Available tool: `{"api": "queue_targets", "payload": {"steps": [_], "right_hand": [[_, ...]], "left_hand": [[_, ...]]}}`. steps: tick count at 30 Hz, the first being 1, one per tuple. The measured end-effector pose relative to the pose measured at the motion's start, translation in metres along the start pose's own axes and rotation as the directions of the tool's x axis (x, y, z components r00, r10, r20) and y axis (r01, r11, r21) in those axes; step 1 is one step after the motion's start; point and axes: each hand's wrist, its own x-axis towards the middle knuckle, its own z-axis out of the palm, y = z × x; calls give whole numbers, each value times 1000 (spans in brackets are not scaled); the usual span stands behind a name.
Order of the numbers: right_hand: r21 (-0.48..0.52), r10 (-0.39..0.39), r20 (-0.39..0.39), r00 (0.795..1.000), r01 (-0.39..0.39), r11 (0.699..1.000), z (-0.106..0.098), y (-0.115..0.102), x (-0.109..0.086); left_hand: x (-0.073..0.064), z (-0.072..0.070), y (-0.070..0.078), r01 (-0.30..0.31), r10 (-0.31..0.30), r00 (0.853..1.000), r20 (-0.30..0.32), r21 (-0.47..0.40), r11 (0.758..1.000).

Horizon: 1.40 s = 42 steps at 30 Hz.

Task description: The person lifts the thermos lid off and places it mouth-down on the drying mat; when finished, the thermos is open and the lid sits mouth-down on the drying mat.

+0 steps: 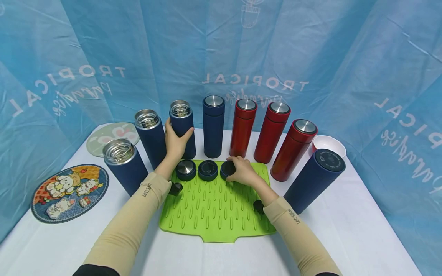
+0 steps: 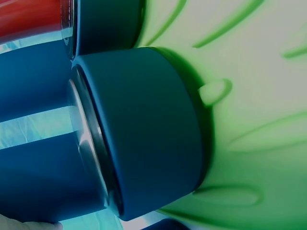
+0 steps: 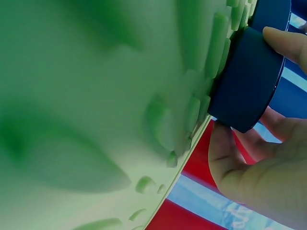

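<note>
"Three lids (image 1: 208,169) are lined up along the far edge of the green mat (image 1: 214,207). Which is held?"

"The rightmost lid (image 1: 226,170), at the mat's surface, is pinched between thumb and fingers of the right hand (image 1: 243,172)."

"And the left hand (image 1: 175,145)?"

"An uncapped blue bottle (image 1: 182,124), just behind the mat, is gripped by it. Two more uncapped bottles (image 1: 152,138) are noted to its left."

"Farther right?"

"One capped blue bottle (image 1: 213,132), three red bottles (image 1: 271,134), then a dark-topped blue bottle (image 1: 307,184) are recorded."
</note>
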Motion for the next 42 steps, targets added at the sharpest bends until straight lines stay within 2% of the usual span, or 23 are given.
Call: {"api": "queue_targets", "payload": {"steps": [6, 16, 28, 35, 42], "right_hand": [[54, 29, -1, 1000, -29, 998, -1, 0, -4], [181, 54, -92, 994, -37, 983, -10, -3, -30], [171, 119, -121, 985, -97, 981, -27, 28, -76], [164, 165, -98, 981, -148, 975, -22, 39, -89], [194, 178, -65, 982, -163, 967, -16, 45, -97]], "left_hand": [[0, 0, -1, -4, 4, 1000, 4, 6, 1000], [-1, 1, -1, 0, 0, 1000, 7, 6, 1000], [-1, 1, -1, -1, 1, 1000, 0, -5, 1000], [1, 0, -2, -9, 9, 1000, 10, -9, 1000], [-1, 0, 1, 5, -5, 1000, 17, 5, 1000]]}}
